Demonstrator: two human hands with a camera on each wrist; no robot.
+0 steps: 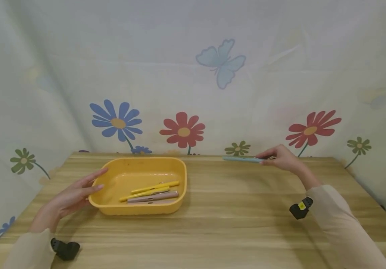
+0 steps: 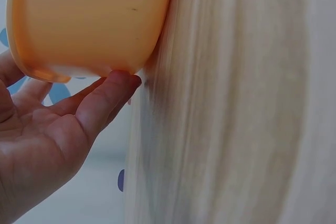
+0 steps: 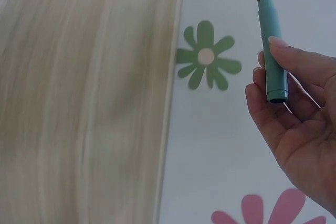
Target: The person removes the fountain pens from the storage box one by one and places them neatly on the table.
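At the left of the head view a yellow plastic basin [image 1: 112,206] stands on the table, with yellow pens [image 1: 155,186] and greyish-mauve pens [image 1: 152,197] lying in it. My left hand [image 1: 73,194] holds the basin at its left end, fingers at the rim. The left wrist view has fingertips [image 2: 123,80] against the outside of the basin wall [image 2: 94,24]. Off to the right, my right hand [image 1: 282,158] pinches a light teal pen [image 1: 241,159] above the table's far edge. In the right wrist view, thumb and fingers grip this pen [image 3: 270,30] near one end.
The wood-grain table [image 1: 233,224] runs back to a pale cloth backdrop [image 1: 166,74] printed with flowers and a butterfly. Each sleeve carries a black wrist camera, one on the left [image 1: 66,249] and one on the right [image 1: 301,208].
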